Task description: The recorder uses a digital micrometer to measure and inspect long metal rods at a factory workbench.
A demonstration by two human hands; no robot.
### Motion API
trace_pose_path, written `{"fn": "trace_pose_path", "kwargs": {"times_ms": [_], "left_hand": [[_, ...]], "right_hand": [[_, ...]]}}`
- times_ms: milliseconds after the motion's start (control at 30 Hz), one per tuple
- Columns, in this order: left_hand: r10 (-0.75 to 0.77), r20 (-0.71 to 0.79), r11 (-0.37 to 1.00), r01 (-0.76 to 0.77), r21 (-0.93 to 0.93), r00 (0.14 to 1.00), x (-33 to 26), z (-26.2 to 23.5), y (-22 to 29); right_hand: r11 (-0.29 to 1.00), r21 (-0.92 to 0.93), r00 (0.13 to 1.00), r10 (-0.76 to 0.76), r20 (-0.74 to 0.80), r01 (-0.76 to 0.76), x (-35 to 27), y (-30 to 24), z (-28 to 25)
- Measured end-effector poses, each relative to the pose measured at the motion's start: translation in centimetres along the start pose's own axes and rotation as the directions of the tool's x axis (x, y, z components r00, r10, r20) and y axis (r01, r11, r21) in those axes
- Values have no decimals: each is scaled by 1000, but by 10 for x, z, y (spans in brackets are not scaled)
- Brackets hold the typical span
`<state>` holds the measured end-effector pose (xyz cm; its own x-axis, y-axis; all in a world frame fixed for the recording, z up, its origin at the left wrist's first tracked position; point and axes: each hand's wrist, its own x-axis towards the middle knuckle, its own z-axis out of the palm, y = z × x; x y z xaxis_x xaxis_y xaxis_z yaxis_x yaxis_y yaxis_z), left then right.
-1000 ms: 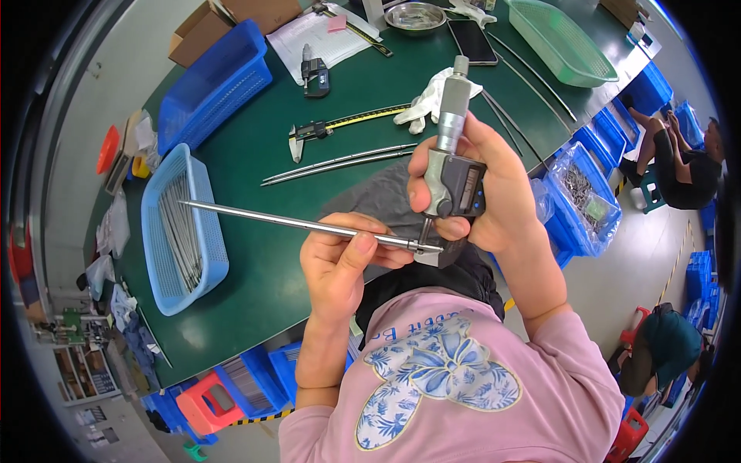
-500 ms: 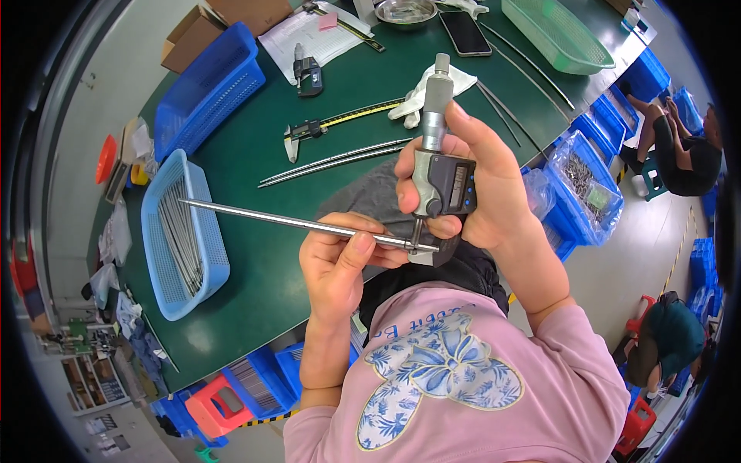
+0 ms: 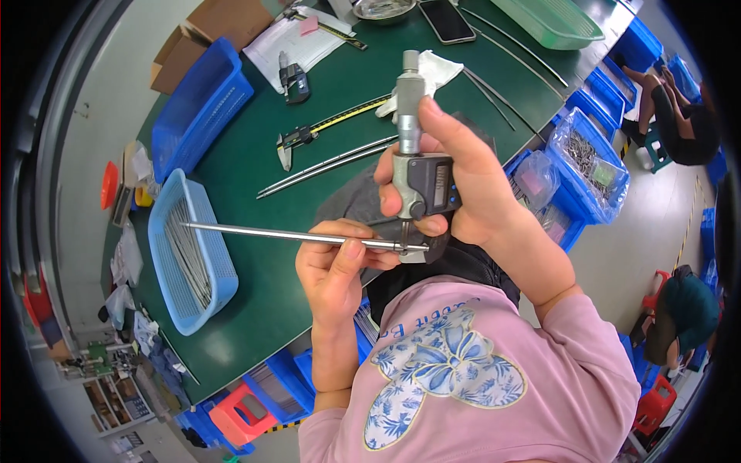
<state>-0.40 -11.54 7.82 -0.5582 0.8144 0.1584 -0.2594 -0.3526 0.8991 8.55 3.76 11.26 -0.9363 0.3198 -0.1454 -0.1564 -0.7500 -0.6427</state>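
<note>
Rod held in the micrometer, close to the person's chest

The left hand [image 3: 333,266] pinches the thin metal rod [image 3: 297,235] near its right end; the right hand [image 3: 455,181] grips the digital micrometer [image 3: 421,174], closed on the rod's tip. Compared with before, both sit slightly higher. The contact point is hard to see. Beyond, the blue basket [image 3: 174,201] stands on the green table [image 3: 255,139].

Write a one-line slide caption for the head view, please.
Left hand holds a thin metal rod while right hand closes a digital micrometer on it.
</note>
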Motion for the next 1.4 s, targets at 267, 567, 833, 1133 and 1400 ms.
{"fn": "trace_pose_path", "kwargs": {"times_ms": [267,567,833,1133,1400], "left_hand": [[6,-20,1000,-7,-28,1000,-2,-7,-6],[24,19,999,-24,-25,1000,-5,-6,-2],[33,28,999,-33,-15,999,-9,-2,5],[12,23,1000,-12,-9,1000,-8,-1,4],[-12,19,1000,12,7,1000,-7,0,3]], "right_hand": [[999,8,999,36,12,-36,-2,2,1],[989,-139,998,-48,-37,42,-10,7,6],[996,81,997,15,73,-21,-11,9,-1],[993,117,998,17,62,-24,-12,7,0],[1000,21,1000,-18,19,18,-13,7,0]]}}
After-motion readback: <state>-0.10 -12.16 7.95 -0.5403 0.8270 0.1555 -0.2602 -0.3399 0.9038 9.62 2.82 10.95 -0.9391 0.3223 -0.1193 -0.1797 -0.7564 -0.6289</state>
